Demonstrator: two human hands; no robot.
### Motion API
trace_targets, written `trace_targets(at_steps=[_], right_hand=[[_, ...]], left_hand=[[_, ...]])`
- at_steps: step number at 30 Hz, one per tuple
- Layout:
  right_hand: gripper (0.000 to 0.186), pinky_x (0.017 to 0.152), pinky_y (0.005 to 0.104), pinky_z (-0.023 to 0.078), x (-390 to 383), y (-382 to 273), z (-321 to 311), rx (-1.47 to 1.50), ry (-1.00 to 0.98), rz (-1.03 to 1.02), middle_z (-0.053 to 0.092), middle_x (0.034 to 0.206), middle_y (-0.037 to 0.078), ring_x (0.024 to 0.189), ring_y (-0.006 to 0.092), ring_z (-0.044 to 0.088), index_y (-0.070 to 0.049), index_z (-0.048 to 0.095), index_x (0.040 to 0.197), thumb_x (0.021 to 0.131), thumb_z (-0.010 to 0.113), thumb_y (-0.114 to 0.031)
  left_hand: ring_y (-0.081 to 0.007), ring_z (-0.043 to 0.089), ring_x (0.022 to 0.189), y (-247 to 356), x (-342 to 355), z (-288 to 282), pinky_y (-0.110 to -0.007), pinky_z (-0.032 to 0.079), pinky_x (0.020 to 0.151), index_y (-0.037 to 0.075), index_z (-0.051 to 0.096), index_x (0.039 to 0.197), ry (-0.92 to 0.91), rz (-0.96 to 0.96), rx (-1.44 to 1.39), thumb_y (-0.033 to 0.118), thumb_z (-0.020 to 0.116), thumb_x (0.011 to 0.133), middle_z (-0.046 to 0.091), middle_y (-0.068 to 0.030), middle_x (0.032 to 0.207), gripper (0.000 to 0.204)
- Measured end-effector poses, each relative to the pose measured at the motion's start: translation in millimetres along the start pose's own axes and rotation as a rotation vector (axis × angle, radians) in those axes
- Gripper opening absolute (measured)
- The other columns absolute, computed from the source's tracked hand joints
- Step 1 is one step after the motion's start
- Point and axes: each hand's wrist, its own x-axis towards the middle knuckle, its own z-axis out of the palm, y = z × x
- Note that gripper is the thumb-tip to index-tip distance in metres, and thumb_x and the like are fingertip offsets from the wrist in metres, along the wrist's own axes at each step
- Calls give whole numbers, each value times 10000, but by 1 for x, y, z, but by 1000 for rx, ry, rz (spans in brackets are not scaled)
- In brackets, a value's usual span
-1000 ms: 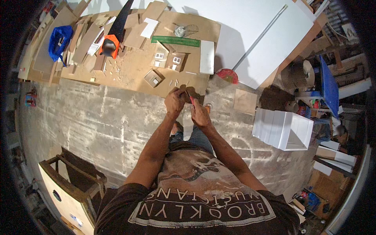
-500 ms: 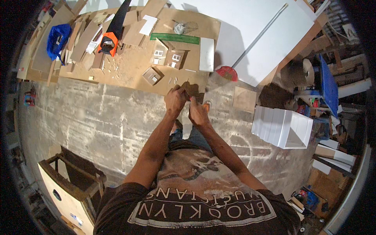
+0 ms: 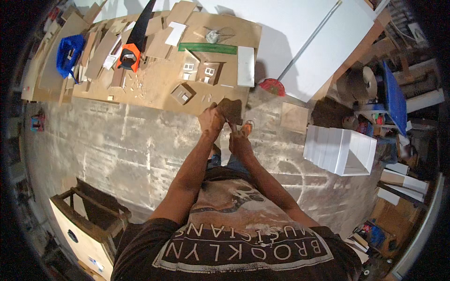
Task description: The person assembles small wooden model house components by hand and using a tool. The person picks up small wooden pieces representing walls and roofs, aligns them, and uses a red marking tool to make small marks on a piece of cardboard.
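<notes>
1. Since a second ago, both hands have lifted a little, and the cardboard piece now shows broader and darker above them.
2. We see the left hand closed on the piece's left edge, fingers curled round it.
3. We see the right hand just below and to the right, clenched, touching the piece's lower edge; whether it also grips a tool we cannot tell.
4. Something orange peeks out just beside the right hand, too small to make out.
5. We hold the piece in the air over the concrete floor, just in front of the cardboard sheet spread there.
6. On that sheet lie small cardboard house fronts with windows cut in, and a square one nearer us.
7. Further up we spot a green ruler, a saw with an orange handle, and a blue bag at far left.
8. To our right stands a white box; a wooden crate sits lower left.
</notes>
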Motion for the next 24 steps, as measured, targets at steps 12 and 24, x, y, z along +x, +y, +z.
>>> trace_targets(at_steps=[12,24], right_hand=[[456,803,573,487,31,0,-20,163,-31,53,633,1012,337,938,511,623,59,407,1329,928,538,-114],[337,749,602,456,40,-8,-18,155,-43,36,638,883,343,876,516,629,16,433,1236,958,517,-155]], left_hand=[[-327,690,852,-20,-5,14,-436,543,740,170,767,903,123,-25,-187,296,667,853,706,-57,967,168],[-329,682,858,-11,-4,2,-453,540,726,179,767,901,79,-14,-167,254,653,836,699,-41,960,151]])
